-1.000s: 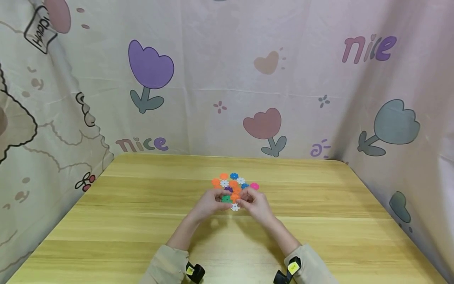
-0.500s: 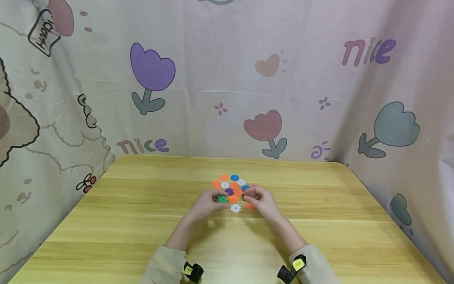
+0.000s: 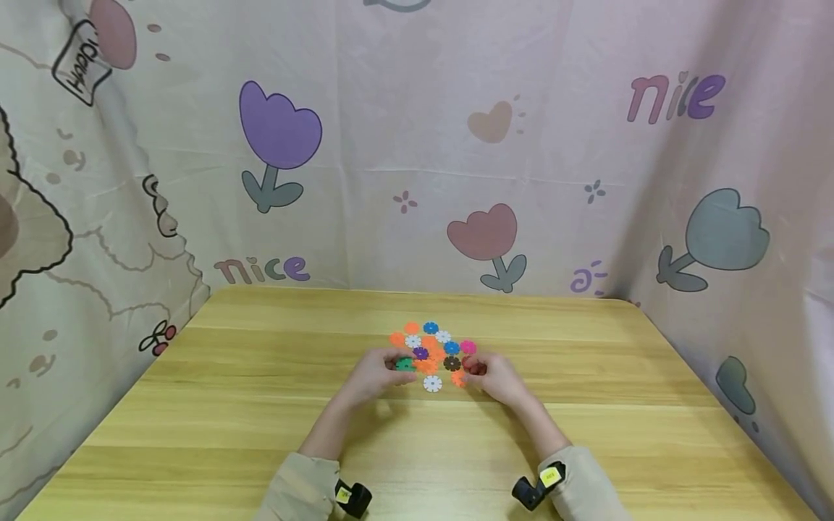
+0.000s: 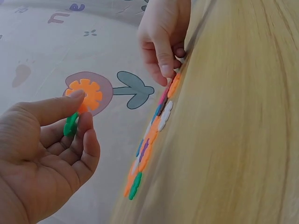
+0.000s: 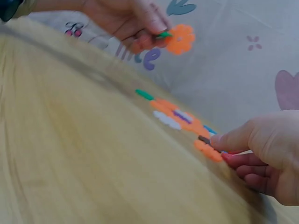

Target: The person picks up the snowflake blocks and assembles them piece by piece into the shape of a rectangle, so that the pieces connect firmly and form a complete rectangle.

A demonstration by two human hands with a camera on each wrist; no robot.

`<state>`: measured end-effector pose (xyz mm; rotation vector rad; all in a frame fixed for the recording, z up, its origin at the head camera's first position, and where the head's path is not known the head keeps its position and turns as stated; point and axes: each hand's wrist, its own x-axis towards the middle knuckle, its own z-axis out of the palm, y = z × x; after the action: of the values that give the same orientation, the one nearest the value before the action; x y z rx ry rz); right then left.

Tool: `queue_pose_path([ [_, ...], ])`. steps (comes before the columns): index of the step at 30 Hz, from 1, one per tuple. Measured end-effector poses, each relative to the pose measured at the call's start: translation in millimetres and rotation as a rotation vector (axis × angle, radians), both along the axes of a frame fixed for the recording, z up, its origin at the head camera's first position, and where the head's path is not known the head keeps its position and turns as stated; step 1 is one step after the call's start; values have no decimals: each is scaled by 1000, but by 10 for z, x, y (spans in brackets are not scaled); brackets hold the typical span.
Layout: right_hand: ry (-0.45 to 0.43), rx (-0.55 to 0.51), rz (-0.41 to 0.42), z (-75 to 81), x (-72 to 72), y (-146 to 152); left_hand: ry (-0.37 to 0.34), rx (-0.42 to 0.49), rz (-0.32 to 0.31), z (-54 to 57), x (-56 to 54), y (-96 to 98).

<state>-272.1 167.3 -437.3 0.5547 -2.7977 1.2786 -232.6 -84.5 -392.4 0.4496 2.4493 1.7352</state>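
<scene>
Pinched between thumb and fingers of my left hand point(image 4: 46, 154) are an orange snowflake disc point(image 4: 88, 93) and a green snowflake disc point(image 4: 70, 125), joined at an angle and held above the table. My right hand point(image 3: 498, 378) is low at the right side of a flat group of discs, its thumb and fingertips around a red snowflake disc point(image 3: 470, 363). This red disc is mostly covered by the fingers. Beside that hand lie a brown disc point(image 3: 452, 363), an orange disc point(image 3: 459, 378) and a pink disc point(image 3: 468, 347).
More discs lie on the wooden table point(image 3: 260, 420): a white one point(image 3: 433, 383) in front, a purple one point(image 3: 420, 353), a blue one point(image 3: 431, 328) and several orange ones. A patterned cloth point(image 3: 391, 108) hangs behind the table.
My right hand has moved away from the left hand, rightward past the brown disc to the red one. My left hand stays nearly in place with its joined orange and green discs.
</scene>
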Motion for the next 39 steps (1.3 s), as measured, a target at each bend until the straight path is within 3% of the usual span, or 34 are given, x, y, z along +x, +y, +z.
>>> queue_pose_path([
  [7, 39, 128, -24, -19, 25, -87, -2, -22, -6, 34, 23, 8],
  [15, -12, 136, -13, 74, 43, -128, 7, -16, -14, -47, -50, -11],
  [21, -41, 49, 11, 123, 83, -151, 11, -8, -29, -54, -46, -3],
  [29, -156, -218, 74, 286, 200, -234, 11, 3, -26, -52, -36, 33],
  [33, -198, -282, 132, 342, 228, -280, 18, 1, -8, -56, -38, 49],
  [39, -259, -336, 152, 400, 267, -316, 33, -6, 9, -76, -37, 58],
])
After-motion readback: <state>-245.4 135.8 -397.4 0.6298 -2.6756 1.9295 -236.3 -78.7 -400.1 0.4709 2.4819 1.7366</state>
